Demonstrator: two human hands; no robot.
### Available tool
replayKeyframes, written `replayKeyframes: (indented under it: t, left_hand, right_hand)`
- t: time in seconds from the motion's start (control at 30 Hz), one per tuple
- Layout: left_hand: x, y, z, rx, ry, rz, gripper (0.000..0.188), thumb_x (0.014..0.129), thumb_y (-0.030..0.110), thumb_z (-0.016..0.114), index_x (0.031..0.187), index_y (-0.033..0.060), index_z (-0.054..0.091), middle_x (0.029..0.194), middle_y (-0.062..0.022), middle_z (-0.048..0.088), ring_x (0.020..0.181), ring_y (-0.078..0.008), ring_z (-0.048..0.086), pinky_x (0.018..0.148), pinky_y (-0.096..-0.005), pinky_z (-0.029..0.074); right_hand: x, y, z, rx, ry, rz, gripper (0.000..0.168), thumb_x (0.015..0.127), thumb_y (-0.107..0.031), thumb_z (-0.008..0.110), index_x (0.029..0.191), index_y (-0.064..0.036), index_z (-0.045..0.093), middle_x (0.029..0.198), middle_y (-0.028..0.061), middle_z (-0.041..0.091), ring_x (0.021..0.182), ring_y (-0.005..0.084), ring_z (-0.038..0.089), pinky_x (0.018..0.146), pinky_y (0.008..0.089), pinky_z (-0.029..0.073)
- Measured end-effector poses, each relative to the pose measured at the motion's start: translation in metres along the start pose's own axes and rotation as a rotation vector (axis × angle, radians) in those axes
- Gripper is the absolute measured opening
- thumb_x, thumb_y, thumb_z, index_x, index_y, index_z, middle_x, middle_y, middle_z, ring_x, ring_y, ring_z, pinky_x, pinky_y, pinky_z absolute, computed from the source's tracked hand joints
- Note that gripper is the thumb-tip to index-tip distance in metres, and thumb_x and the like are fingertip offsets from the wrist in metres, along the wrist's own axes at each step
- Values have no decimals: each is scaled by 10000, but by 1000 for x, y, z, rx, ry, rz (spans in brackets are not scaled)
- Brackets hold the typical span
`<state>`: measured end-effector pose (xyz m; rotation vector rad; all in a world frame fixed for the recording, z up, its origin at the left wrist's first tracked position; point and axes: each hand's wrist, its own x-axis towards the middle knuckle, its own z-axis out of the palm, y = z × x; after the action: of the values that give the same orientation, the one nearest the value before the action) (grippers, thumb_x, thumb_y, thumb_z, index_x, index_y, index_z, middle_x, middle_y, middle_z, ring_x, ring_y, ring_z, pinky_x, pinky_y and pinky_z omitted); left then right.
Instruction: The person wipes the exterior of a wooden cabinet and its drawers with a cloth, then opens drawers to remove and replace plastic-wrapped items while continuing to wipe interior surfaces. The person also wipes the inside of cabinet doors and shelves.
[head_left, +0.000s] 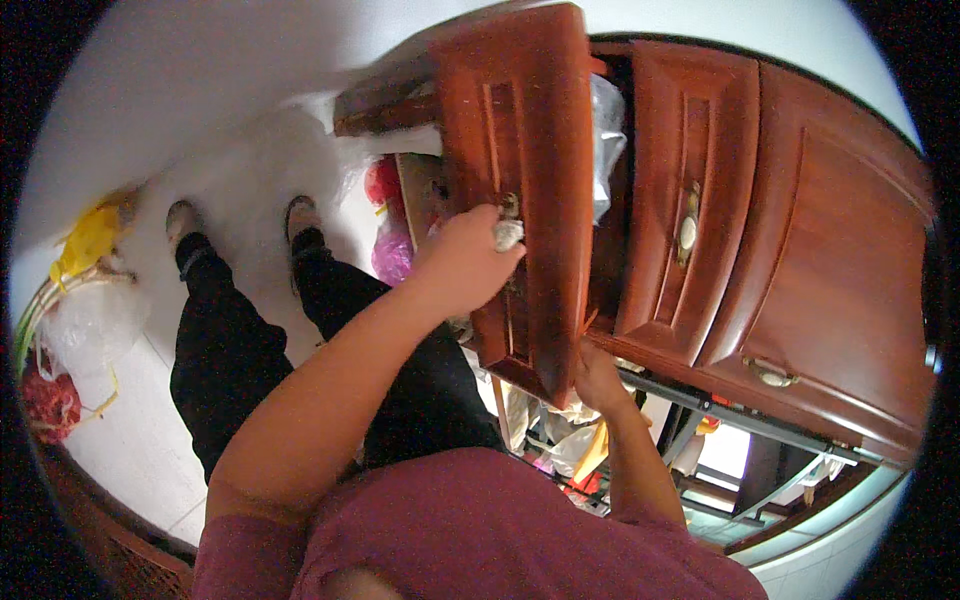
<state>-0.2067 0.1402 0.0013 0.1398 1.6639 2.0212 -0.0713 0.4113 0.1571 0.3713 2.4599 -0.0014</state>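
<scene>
A reddish-brown wooden drawer front (551, 225) stands out from the cabinet, with a gap at its right. My left hand (472, 259) is closed around its handle (508, 235), which has a pale oval middle and metal ends. Beside the lower end of the panel is my right hand (598, 375), close to or touching its inner side; the fingers are partly hidden, so their grip does not show. Inside the gap a clear plastic bag (606, 142) shows. A thin orange-brown piece (591, 321) sticks up just above my right hand.
Closed cabinet fronts (686, 202) lie to the right. Below them is an open metal rack (697, 420) with bags and other items. Red and purple plastic bags (391, 251) lie near my feet. At the far left are a yellow bag (90, 236), green stalks and a red bag (51, 401) on the floor.
</scene>
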Motion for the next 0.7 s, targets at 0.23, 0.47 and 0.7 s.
replayKeyframes:
  t: [0.23,0.47,0.7]
  left_hand:
    - [-2,-3,-6,-146,-30,74,504,895,300,699,1216,-72,585,1096,-273,673,1040,-376,666,891,-407,511]
    - [-2,-12,-8,-346,-89,-119,396,907,277,710,1191,13,631,1067,-106,696,989,-201,653,851,-329,512]
    - [-53,-2,-31,-345,274,-261,337,952,276,671,1204,63,606,1014,-78,695,792,-166,626,688,-327,529]
  right_hand:
    - [-50,5,14,406,143,215,390,1049,-340,455,948,14,582,842,136,602,827,256,584,807,400,485]
    - [-85,47,-2,586,471,106,205,892,-131,680,770,-15,561,731,66,523,733,158,511,708,304,434]
    - [-77,55,-4,973,855,-43,294,773,42,679,1033,-56,583,1036,17,570,1045,132,535,975,270,407]
